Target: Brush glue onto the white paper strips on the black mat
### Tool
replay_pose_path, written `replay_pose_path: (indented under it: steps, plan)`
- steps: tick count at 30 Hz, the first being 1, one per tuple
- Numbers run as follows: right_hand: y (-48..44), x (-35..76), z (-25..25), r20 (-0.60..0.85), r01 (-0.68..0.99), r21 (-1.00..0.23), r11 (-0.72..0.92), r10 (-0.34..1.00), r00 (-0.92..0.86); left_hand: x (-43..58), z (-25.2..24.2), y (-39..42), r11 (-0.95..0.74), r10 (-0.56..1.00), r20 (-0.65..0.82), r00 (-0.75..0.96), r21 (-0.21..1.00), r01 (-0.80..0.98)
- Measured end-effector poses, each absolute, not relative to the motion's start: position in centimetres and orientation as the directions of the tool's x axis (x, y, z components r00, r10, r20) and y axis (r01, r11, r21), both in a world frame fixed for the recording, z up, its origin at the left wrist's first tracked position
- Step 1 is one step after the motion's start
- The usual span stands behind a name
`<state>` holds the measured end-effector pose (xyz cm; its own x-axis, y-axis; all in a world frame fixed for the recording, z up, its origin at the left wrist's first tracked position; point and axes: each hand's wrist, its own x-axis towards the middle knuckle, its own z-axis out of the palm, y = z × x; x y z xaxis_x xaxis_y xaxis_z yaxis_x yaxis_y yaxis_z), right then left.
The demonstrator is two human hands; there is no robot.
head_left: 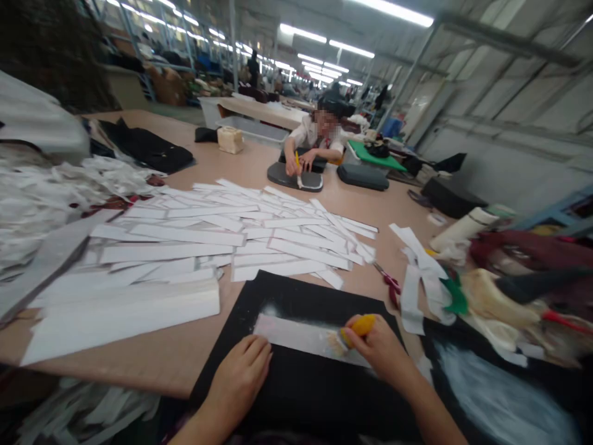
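Observation:
In front of me a black sheet [315, 386] lies on the table, with a pale strip [291, 332] placed across it. My right hand [377, 343] is closed around the yellow handle of a brush [359, 327]. Its pale bristles touch the strip toward the right end. At the strip's left end rests my left hand [243, 371], laid on the black sheet with its fingertips at the strip's edge. That hand grips nothing, and its fingers lie fairly flat. A whitish smear shows on the black sheet just above the strip.
Many white strips [278, 232] lie spread beyond the sheet. White scraps [55, 198] are heaped at left. Red-handled scissors [390, 285] lie at right, near a smeared black piece [500, 389]. Across the table a person [319, 139] brushes a dark oblong panel [282, 176].

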<state>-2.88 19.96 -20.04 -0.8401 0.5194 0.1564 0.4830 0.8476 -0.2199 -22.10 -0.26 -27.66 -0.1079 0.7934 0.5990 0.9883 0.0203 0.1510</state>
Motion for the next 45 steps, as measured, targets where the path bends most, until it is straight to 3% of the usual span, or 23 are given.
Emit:
replay_pose_path:
  steps: [3,8,10,13,17,19,23,28,32,39,45]
  plan:
    - [20.8,1.9,-19.5,0.238,0.657,-0.099,0.747,0.659,-0.713,-22.3,-27.5,-0.3,-0.02,0.773,0.633,-0.036,0.082,0.996]
    - [19.2,2.2,-19.6,0.226,0.598,-0.315,0.737,0.671,-0.706,-23.0,-28.1,-0.4,-0.078,0.762,0.64,0.099,-0.062,0.995]
    - [19.4,2.8,-20.0,0.249,0.666,-0.279,0.692,0.722,-0.645,-23.3,-28.5,-0.6,-0.098,0.769,0.627,0.125,-0.077,0.992]
    - [20.2,4.9,-20.4,0.323,0.75,-0.184,0.635,0.76,-0.564,-23.6,-28.9,-0.5,-0.098,0.771,0.63,0.092,-0.025,0.995]
    - [20.6,6.7,-20.5,0.31,0.716,-0.13,0.686,0.714,-0.628,-23.5,-28.8,-0.2,-0.038,0.784,0.62,-0.034,0.101,0.994]
    - [20.6,6.3,-20.5,0.401,0.711,-0.066,0.7,0.671,-0.624,-23.7,-28.5,-0.3,0.014,0.785,0.609,-0.111,0.162,0.987]
    - [20.5,2.7,-21.0,0.618,0.536,-0.156,0.83,0.505,-0.603,-26.1,-27.7,-0.9,0.279,0.769,0.542,-0.339,0.193,0.941]
    - [17.6,-4.8,-21.8,0.699,0.158,-0.269,0.95,0.306,-0.646,-30.1,-27.1,-2.5,0.666,0.651,0.435,-0.623,0.067,0.743]
    - [14.8,-10.1,-22.6,0.634,0.043,-0.355,0.934,0.274,-0.724,-30.9,-27.1,-2.9,0.683,0.675,0.353,-0.648,0.033,0.73]
    - [12.0,-16.4,-23.1,0.547,-0.025,-0.341,0.94,0.177,-0.818,-30.5,-26.5,-2.5,0.711,0.678,0.296,-0.673,-0.033,0.702]
    - [11.2,-18.7,-23.2,0.439,-0.009,-0.35,0.937,0.155,-0.885,-31.1,-27.1,-2.9,0.706,0.662,0.301,-0.687,0.057,0.706]
